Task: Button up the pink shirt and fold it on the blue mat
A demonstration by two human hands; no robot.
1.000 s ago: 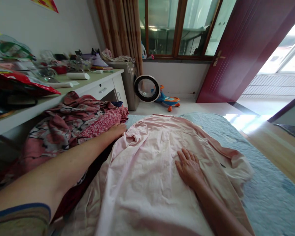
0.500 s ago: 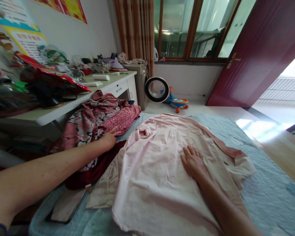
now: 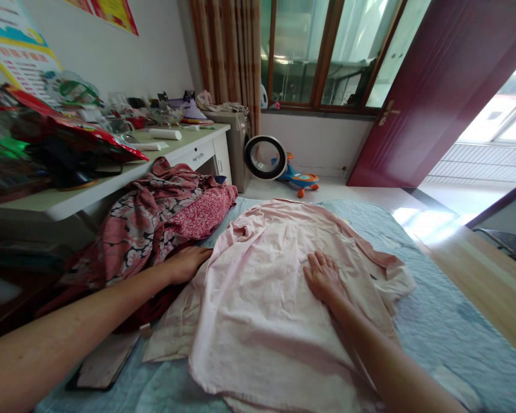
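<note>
Pale-pink creased shirt (image 3: 258, 310) lies at six o'clock on textured blue bedcover (image 3: 451, 321). Right hand (image 3: 324, 276) rests flat at the shirt's two o'clock, fingers extended; left hand (image 3: 187, 265), at ten o'clock, grip indeterminable.

Layout — shirt (image 3: 258, 298) on blanket (image 3: 447, 327), clothes pile (image 3: 154, 212) to its left.
Desk (image 3: 193, 140) stands left of and behind the clothes pile; washing machine (image 3: 237, 156) beyond the desk's far end. Ride-on toy (image 3: 298, 179) sits on the floor (image 3: 387, 198) behind the blanket. Window (image 3: 298, 51) in the back wall — curtain (image 3: 227, 51) left, door (image 3: 395, 123) right.
</note>
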